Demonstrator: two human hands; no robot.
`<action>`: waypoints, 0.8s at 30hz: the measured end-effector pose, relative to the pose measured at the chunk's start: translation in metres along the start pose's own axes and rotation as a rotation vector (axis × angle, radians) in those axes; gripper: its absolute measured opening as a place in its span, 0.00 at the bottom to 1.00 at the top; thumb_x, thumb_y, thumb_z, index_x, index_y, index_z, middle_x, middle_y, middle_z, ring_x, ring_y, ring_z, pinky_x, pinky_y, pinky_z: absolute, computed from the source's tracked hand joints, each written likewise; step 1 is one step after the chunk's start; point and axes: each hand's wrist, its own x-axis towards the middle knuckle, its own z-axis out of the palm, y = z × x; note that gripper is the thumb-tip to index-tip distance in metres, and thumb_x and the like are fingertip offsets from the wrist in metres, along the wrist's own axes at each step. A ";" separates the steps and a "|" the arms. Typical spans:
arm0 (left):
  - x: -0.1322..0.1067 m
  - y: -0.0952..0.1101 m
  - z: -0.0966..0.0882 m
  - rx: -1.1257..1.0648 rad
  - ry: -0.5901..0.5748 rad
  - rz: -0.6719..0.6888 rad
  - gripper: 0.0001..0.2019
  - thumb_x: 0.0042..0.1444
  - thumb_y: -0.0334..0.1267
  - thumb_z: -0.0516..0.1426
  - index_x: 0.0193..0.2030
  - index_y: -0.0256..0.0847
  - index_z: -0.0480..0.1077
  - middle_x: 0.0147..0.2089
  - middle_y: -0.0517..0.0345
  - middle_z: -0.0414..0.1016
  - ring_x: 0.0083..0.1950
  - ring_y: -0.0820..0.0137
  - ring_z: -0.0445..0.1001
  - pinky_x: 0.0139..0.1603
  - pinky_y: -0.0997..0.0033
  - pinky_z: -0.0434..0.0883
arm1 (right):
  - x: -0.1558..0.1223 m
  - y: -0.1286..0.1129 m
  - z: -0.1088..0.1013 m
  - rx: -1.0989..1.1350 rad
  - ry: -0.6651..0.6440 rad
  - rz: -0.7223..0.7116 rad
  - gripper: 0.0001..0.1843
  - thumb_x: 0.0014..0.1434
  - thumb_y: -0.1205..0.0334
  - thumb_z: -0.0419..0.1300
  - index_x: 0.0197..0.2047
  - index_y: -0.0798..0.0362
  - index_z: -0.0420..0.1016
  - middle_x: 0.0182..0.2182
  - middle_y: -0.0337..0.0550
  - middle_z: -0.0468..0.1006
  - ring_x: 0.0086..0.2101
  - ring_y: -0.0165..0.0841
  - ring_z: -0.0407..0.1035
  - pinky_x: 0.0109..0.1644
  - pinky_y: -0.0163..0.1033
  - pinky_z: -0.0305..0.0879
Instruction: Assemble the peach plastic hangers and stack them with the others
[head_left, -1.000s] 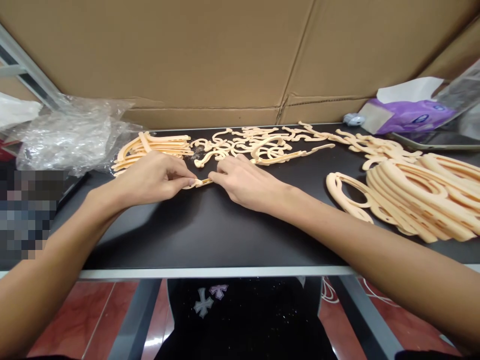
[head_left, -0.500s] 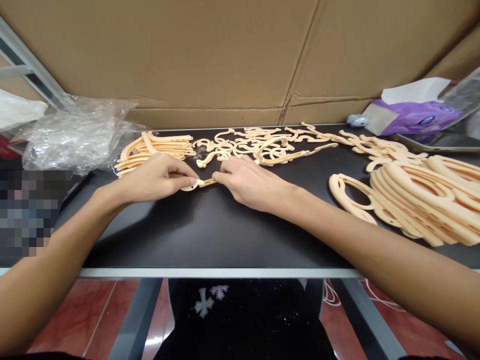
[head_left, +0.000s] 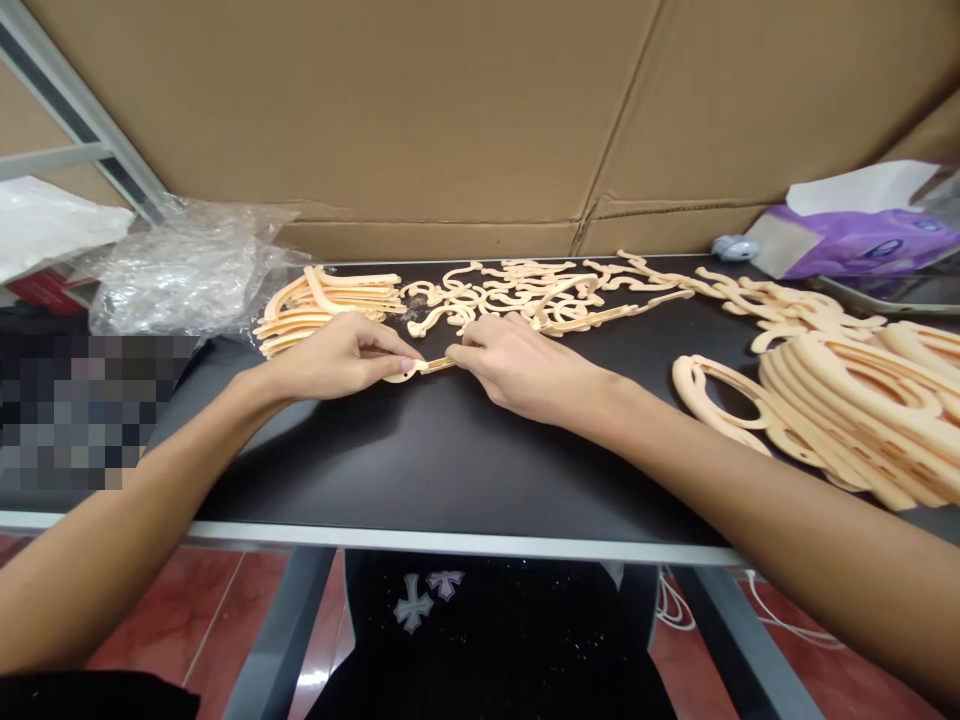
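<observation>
My left hand [head_left: 341,355] pinches the rounded end of a cream plastic hanger piece [head_left: 436,366] between thumb and fingers, beside a small hole in it. The fingers of my right hand [head_left: 517,365] are closed on the other end of this piece, and they hide that end. Both hands work just above the black table. Behind my left hand lies a stack of curved cream hanger arms [head_left: 330,290]. Loose S-shaped hanger hooks [head_left: 517,285] are spread beyond my right hand.
Several larger cream hanger parts with oval openings [head_left: 847,410] are piled at the right. Clear plastic bags [head_left: 187,270] lie at the back left, and a purple tissue pack [head_left: 862,240] at the back right. Cardboard [head_left: 420,120] stands along the table's [head_left: 450,470] back edge.
The whole view has shifted slightly, so everything sits a little farther right. Both hands keep the same grip on the hanger piece.
</observation>
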 end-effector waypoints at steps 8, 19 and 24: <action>0.002 -0.005 0.002 -0.026 0.009 -0.003 0.16 0.58 0.47 0.57 0.37 0.40 0.82 0.30 0.57 0.82 0.29 0.69 0.75 0.29 0.73 0.66 | 0.001 0.004 0.004 -0.005 0.033 -0.042 0.19 0.68 0.75 0.46 0.46 0.60 0.79 0.40 0.54 0.73 0.38 0.38 0.61 0.44 0.43 0.52; 0.002 0.001 0.008 0.177 0.132 0.128 0.15 0.61 0.42 0.55 0.34 0.39 0.81 0.30 0.56 0.80 0.30 0.71 0.74 0.34 0.72 0.65 | 0.004 0.005 0.007 -0.002 0.095 -0.057 0.17 0.66 0.75 0.48 0.36 0.60 0.77 0.35 0.52 0.72 0.35 0.37 0.58 0.40 0.42 0.50; 0.001 0.002 0.011 0.288 0.145 0.126 0.16 0.62 0.39 0.53 0.36 0.42 0.83 0.31 0.56 0.80 0.30 0.69 0.73 0.34 0.70 0.65 | 0.004 0.004 0.008 0.017 0.116 -0.039 0.17 0.67 0.74 0.47 0.37 0.60 0.77 0.36 0.52 0.72 0.34 0.37 0.58 0.40 0.41 0.50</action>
